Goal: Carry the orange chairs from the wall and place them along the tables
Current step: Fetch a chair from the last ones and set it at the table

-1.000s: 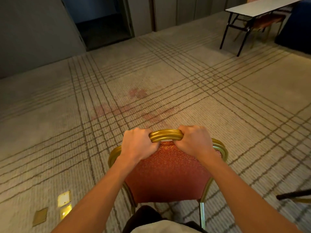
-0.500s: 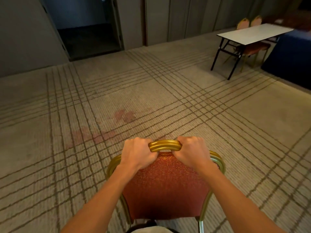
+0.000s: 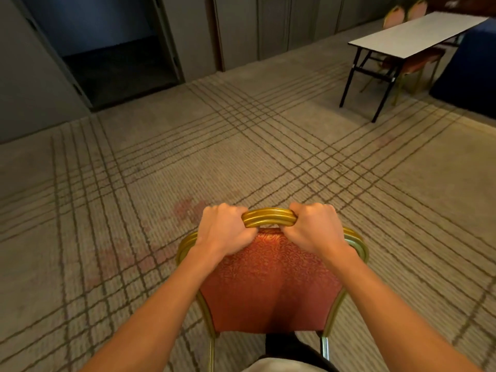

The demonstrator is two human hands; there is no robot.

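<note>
Both hands were clamped on the gold top rail of an orange chair, the left hand and right hand curled over it just apart, a short arc of rail showing between them. The chair's padded back faced the camera (its seat hidden behind it) over a lined carpet. Well ahead to the right stood a white folding table, with more orange chairs beyond it.
</note>
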